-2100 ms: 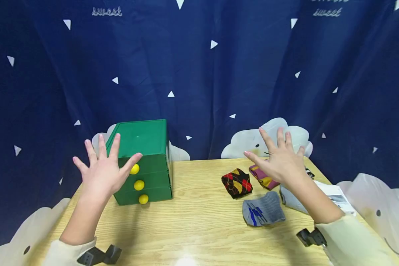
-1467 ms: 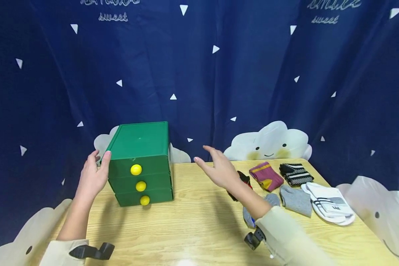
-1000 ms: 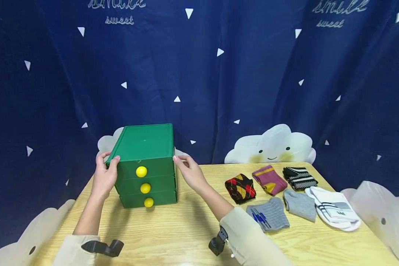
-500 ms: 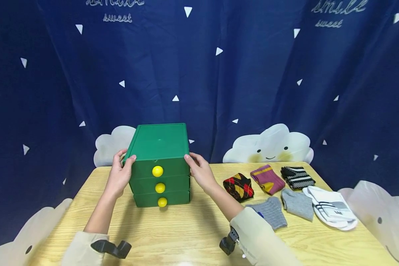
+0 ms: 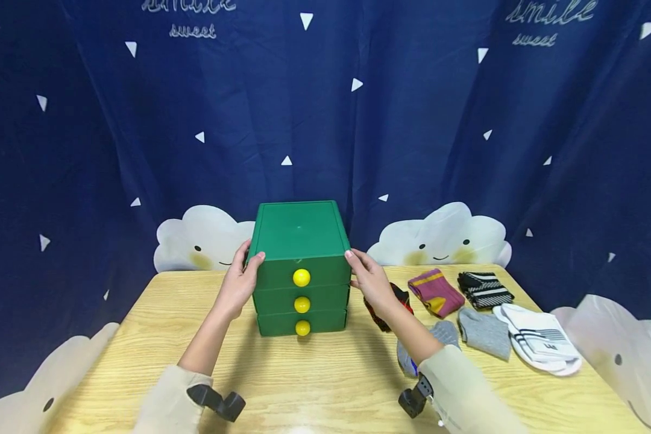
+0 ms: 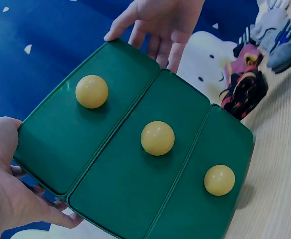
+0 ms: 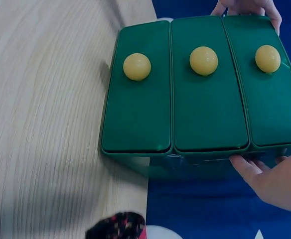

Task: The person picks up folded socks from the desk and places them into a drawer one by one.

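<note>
A green cabinet point(image 5: 298, 229) with three drawers, each with a round yellow knob point(image 5: 301, 277), stands near the far edge of the table. My left hand point(image 5: 235, 286) holds its left side, thumb at the top front corner and fingers along the side wall. Opposite it, my right hand point(image 5: 373, 284) grips the right side in the same way, thumb at the front edge. In the left wrist view, all three drawer fronts point(image 6: 135, 189) are closed. The right wrist view shows the right fingers point(image 7: 247, 169) against the cabinet's side.
Folded socks lie to the right: a red-black argyle sock point(image 5: 404, 296) and a grey-blue sock point(image 5: 446, 333), both partly behind my right arm, a purple sock point(image 5: 436, 292), a black striped sock point(image 5: 484, 290), a grey sock point(image 5: 485, 331) and white socks point(image 5: 539, 337). A blue curtain point(image 5: 325, 120) hangs behind.
Both hands, first spread in the air, came down onto the cabinet's sides. The cabinet then moved right with them, from the table's left toward the middle. The socks stayed put.
</note>
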